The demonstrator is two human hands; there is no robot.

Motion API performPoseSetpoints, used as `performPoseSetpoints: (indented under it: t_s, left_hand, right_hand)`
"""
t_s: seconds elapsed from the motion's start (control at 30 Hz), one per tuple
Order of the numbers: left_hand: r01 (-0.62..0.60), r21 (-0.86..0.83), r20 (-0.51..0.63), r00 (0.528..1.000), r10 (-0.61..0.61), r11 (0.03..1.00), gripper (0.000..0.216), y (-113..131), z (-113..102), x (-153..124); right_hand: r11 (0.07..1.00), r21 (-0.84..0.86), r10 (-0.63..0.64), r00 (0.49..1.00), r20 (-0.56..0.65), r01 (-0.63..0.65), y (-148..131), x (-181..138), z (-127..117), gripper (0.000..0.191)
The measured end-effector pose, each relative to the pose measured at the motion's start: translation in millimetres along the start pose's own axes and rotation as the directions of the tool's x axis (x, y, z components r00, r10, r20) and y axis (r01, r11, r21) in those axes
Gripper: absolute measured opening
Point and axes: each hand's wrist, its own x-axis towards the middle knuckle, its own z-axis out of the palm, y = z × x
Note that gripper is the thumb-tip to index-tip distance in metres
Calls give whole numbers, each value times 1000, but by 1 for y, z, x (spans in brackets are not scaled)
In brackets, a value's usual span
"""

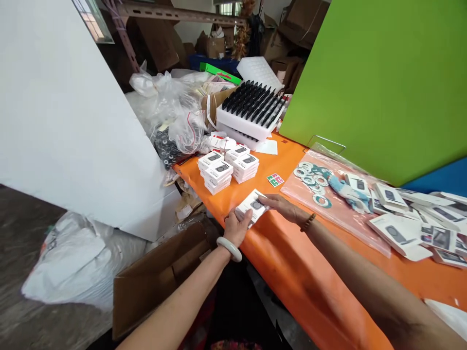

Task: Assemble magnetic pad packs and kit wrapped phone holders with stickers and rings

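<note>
Orange covering brightens a cluttered storeroom table [270, 250], where a worker's left hand [236, 227] curls closed around the near end of a white box [250, 200], thumb across its top. The right hand [282, 206] reaches in with fingers partly extended, their tips over the box's right side; whether they grip or merely steady it cannot be told. The box sits between the hands at the table's near edge, and whether others lie stacked beneath it is unclear. It looks light, thin-walled and fairly stiff, its smooth card likely to slide on a neighbor or dent under a hard pinch; opposite sides seem the best hold. One pale bangle [229, 249] circles the left wrist, one beaded bracelet [308, 222] the right. Just beyond lies a red-and-green card [275, 180], near what appear to be four stacks of similar boxes [245, 167]. To the right, one clear plastic bag [350, 228] bears at least six rings [321, 201] and one blue-and-white cloth [348, 192], beside a loose pile of cartons [396, 233] too overlapped to count. Farther back, two foam trays [239, 122] stand stacked, the upper holding dozens of black pieces [251, 97].
</note>
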Motion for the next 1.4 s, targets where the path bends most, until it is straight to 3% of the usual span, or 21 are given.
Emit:
performPoseSetpoints:
  t_s: [0.13, 0.27, 0.37, 0.5, 0.7, 0.9, 1.07, 1.27, 1.4]
  left_hand:
    - [-202, 202, -136, 963, 231, 958, 74, -17, 24, -28]
    - [-463, 293, -9, 873, 487, 836, 82, -44, 42, -53]
    - [-541, 327, 30, 825, 564, 774, 88, -54, 45, -58]
    - [-538, 319, 40, 830, 556, 780, 103, -49, 45, -55]
    - [-486, 223, 58, 872, 486, 845, 122, -39, 57, -52]
    - [-540, 184, 31, 838, 544, 821, 123, -43, 65, -49]
    - [-512, 149, -14, 854, 520, 846, 126, -42, 64, -42]
    - [-473, 82, 11, 881, 474, 877, 126, -40, 61, -31]
    - [-444, 77, 9, 896, 445, 893, 122, -39, 60, -32]
  right_hand:
    - [990, 134, -48, 999, -10, 49, 15, -29, -4, 47]
    - [962, 262, -44, 993, -113, 73, 34, -59, 0, 58]
    - [955, 272, -63, 977, -203, 119, 41, -67, 8, 56]
    - [955, 262, -71, 965, -254, 139, 40, -59, 16, 62]
    - [894, 418, -69, 971, -231, 163, 40, -51, 23, 73]
    - [919, 359, -63, 960, -273, 162, 44, -53, 29, 74]
    - [930, 333, -49, 951, -304, 154, 42, -54, 30, 73]
    - [923, 321, -74, 916, -395, 213, 43, -55, 32, 52]
    - [925, 332, -35, 912, -409, 184, 44, -54, 37, 54]
